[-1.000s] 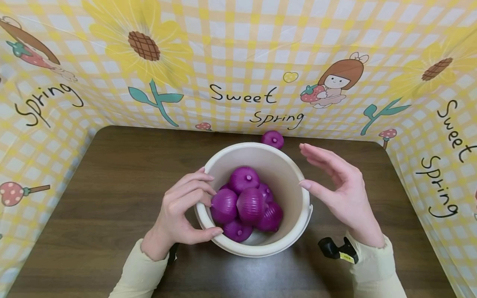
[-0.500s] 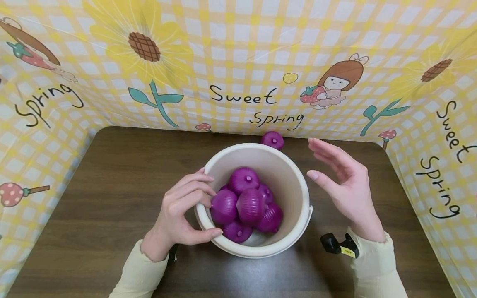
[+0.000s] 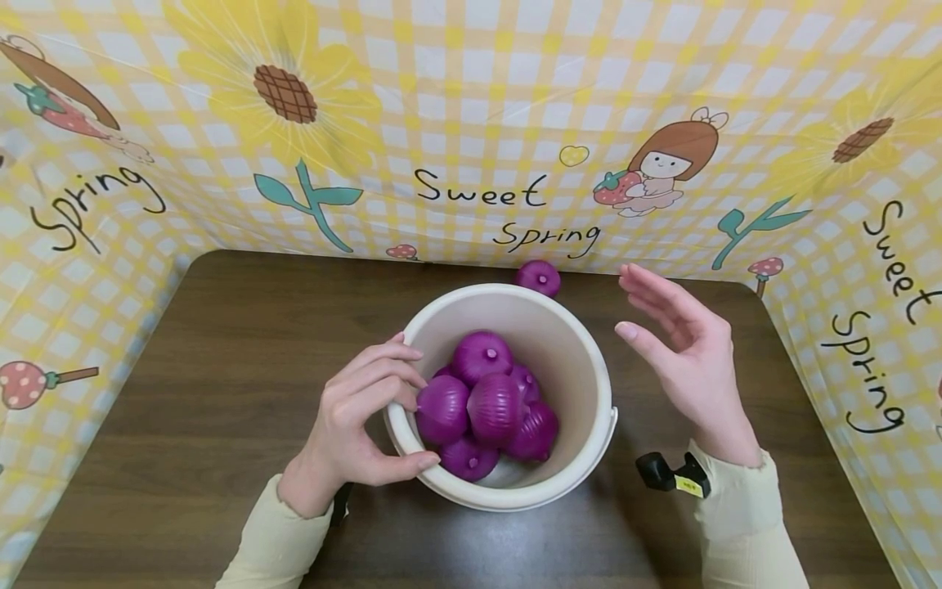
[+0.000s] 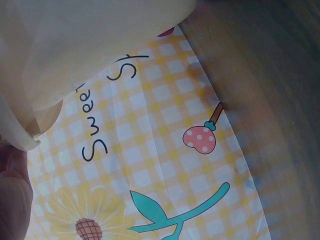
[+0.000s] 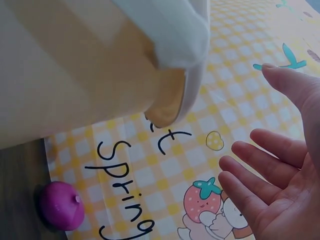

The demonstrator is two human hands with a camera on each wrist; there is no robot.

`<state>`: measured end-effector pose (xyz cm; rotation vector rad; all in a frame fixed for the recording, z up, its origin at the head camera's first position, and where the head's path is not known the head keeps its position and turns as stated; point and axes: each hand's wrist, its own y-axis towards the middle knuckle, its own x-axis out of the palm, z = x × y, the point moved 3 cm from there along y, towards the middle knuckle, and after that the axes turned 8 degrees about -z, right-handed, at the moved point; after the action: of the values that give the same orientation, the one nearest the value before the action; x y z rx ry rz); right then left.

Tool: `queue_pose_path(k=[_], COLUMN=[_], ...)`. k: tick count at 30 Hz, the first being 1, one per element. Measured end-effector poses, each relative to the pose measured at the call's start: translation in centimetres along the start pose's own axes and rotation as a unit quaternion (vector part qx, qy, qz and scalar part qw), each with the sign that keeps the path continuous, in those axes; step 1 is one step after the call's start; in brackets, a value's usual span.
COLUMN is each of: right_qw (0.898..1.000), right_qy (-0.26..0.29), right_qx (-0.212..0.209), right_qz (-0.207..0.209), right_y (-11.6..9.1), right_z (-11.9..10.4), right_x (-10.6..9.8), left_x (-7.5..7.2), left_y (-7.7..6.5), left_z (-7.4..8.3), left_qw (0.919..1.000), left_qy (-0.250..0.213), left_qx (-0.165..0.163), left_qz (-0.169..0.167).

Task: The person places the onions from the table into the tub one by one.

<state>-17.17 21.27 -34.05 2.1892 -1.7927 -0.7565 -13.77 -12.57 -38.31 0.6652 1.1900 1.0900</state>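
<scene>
A cream bucket [image 3: 581,360] stands upright in the middle of the table, holding several purple onions [image 3: 495,407]. My left hand [image 3: 364,409] grips the bucket's left rim, with fingertips over the edge and the thumb along the near side. In the left wrist view, part of that hand [image 4: 14,200] shows below the bucket's rim. My right hand [image 3: 695,360] is held in the air to the right of the bucket, apart from it. Its fingers [image 5: 265,160] are extended and nothing is in them. One more onion [image 3: 539,279] lies on the table behind the bucket.
The bucket's handle [image 3: 612,417] hangs down on its right side. Around the dark wood table [image 3: 221,352], yellow checked cloth walls [image 3: 471,106] rise at the back, left and right. A small black device [image 3: 662,473] is strapped to my right wrist.
My right hand has drawn back from the bucket's right rim, moving right and slightly away toward the back wall. The left hand, bucket and onions have stayed in place.
</scene>
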Motion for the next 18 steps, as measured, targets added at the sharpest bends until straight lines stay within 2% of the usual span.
queue_pose_path(k=[9, 18], right_qw=[1.0, 0.995], right_qy=[-0.003, -0.04], right_qx=[0.017, 0.081], right_qz=[0.015, 0.034], right_y=[0.5, 1.2], right_z=[1.3, 3.7], right_x=[-0.6, -1.7], left_x=[0.0, 0.1], left_y=[0.0, -0.3], left_z=[0.0, -0.1], left_qw=[1.0, 1.0], left_qy=[-0.001, -0.002], left_qx=[0.001, 0.001], left_qz=[0.0, -0.001])
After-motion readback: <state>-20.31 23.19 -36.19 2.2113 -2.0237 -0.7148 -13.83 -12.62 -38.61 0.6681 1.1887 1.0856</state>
